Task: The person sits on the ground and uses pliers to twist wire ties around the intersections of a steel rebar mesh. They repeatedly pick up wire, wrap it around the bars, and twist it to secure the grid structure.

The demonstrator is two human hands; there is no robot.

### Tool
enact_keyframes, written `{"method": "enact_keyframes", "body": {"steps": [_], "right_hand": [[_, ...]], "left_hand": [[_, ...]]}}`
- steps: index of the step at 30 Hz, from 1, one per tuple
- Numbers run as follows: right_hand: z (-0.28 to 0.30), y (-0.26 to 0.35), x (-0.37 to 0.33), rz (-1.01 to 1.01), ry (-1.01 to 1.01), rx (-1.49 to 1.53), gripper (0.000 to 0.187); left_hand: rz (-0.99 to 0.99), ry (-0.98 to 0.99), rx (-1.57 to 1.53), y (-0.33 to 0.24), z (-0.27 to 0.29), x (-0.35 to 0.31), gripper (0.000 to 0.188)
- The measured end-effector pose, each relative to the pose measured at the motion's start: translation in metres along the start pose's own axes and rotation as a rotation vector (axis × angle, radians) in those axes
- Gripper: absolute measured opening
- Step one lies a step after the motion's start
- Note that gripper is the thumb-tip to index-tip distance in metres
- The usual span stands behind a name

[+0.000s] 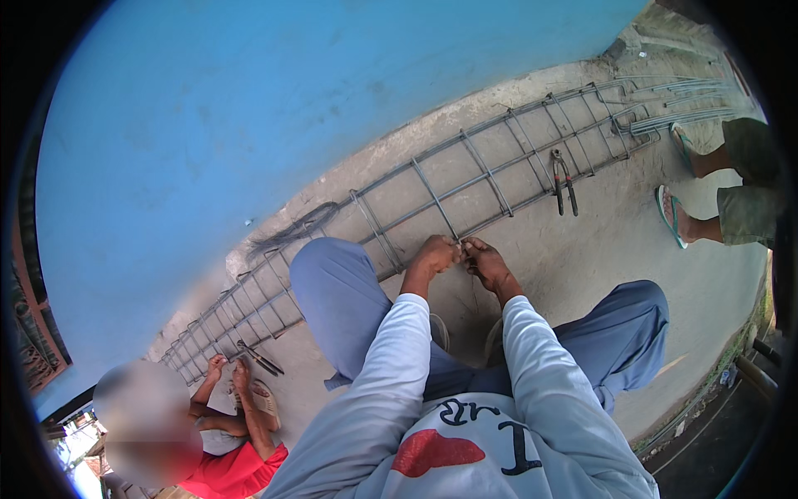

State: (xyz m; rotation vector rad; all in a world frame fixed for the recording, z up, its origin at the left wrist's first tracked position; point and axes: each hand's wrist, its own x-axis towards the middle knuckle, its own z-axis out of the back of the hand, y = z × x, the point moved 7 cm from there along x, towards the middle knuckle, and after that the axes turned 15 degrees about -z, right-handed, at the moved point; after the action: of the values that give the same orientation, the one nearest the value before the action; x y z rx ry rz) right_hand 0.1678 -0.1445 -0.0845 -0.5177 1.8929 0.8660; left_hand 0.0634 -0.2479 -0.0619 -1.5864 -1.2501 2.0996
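A blue wall [249,108] runs behind a long rebar cage [490,179], which lies on the concrete floor [582,258] along the wall's foot. The person's blue-trousered knees [341,291] rise on either side of the arms, hiding part of the cage's near rail. At that rail the left hand [434,254] and right hand [485,262] meet, both clenched, pinching a thin tie wire [474,287] that hangs below the cage. Farther along the cage to the right, pincers [564,181] rest on the bars, near another person's sandalled feet [675,212]. At the cage's left end, a co-worker's hands [226,370] grip the bars beside a second pair of pincers [259,358].
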Motion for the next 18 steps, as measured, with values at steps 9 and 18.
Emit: {"method": "enact_keyframes", "body": {"steps": [9, 18], "right_hand": [[0.024, 0.013, 0.033, 0.132, -0.085, -0.029, 0.011], [0.002, -0.004, 0.04, 0.043, 0.024, -0.042, 0.012]], "left_hand": [[-0.197, 0.032, 0.74, -0.03, -0.02, 0.008, 0.03], [-0.088, -0.153, 0.761, -0.017, -0.005, -0.017, 0.023]]}}
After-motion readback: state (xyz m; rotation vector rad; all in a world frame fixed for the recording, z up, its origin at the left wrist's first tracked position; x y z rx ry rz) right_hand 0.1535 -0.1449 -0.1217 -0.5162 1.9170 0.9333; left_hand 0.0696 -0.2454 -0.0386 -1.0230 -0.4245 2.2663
